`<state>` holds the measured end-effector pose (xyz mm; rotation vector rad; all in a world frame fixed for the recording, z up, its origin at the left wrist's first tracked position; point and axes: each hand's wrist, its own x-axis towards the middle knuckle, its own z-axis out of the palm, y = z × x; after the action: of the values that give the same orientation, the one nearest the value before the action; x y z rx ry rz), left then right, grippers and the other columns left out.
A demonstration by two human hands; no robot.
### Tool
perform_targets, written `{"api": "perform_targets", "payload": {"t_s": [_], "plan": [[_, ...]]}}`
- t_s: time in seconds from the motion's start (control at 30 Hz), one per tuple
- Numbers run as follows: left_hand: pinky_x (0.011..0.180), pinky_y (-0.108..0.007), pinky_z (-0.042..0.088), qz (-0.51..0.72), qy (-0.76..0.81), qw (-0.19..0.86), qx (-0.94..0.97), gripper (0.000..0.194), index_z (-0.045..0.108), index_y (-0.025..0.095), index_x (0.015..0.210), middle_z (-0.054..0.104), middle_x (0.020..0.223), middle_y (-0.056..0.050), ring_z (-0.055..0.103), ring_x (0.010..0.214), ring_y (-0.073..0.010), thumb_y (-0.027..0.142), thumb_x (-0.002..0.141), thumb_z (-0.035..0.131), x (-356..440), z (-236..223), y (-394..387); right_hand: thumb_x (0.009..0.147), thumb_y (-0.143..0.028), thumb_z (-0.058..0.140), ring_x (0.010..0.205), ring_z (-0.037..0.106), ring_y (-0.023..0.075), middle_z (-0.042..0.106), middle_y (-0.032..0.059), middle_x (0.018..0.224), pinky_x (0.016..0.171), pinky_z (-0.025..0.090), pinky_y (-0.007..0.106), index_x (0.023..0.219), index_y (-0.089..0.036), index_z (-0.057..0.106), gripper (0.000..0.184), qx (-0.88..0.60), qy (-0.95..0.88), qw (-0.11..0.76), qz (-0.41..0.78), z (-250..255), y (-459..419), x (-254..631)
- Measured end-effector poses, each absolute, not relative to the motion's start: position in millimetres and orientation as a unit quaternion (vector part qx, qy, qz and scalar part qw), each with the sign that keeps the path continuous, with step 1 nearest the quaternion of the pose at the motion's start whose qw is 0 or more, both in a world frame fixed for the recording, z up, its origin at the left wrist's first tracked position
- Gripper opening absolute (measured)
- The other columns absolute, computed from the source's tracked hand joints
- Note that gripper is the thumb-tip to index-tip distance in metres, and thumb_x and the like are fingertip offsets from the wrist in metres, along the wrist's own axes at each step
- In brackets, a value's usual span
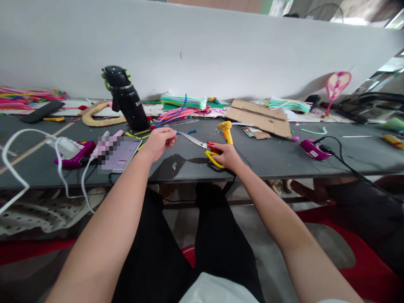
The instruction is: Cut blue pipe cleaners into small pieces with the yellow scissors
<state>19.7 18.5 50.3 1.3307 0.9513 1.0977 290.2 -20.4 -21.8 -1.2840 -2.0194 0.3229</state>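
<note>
Head view: the scissors are gripped by the right hand — blades pointed towards the left hand, held apart with curled fingers; whether anything is pinched cannot be told. White lettering beginning "D" is borne by the black bottle.

This looks like a shared craft workshop: a long dark-grey surface carries a yellow glue gun, a pastel-striped bundle of fuzzy craft stems and a creased brown cardboard sheet, with red-and-yellow-handled steel scissors in use. At the right, a red plastic seat and another person's dark clothing mark a neighbouring place; the blurred background is hard to read.
</note>
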Motion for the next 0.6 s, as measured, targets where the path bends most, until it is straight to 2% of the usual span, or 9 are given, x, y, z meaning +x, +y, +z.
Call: {"api": "perform_targets", "payload": {"t_s": [0.27,0.6], "plan": [[0.052,-0.025,0.031,0.471,0.398,0.549,0.564,0.018,0.059,0.014,0.057,0.049,0.055,-0.001,0.044,0.051,-0.0091,0.019,0.073,0.066,17.7,47.4,21.9,0.075,-0.037,0.062,0.060,0.041,0.0109,0.055,0.0007,0.067,0.058,0.032,0.026,0.081,-0.014,0.066,0.024,-0.507,-0.774,0.359,0.117,-18.5,-23.6,287.8],[0.053,-0.026,0.031,0.468,0.404,0.535,0.576,0.018,0.058,0.014,0.058,0.049,0.056,-0.001,0.043,0.051,-0.0092,0.022,0.072,0.067,16.3,45.7,22.6,0.075,-0.035,0.063,0.061,0.041,0.0110,0.056,0.0008,0.067,0.059,0.033,0.025,0.082,-0.014,0.067,0.023,-0.493,-0.784,0.355,0.125,-22.7,-22.2,289.7]]}}
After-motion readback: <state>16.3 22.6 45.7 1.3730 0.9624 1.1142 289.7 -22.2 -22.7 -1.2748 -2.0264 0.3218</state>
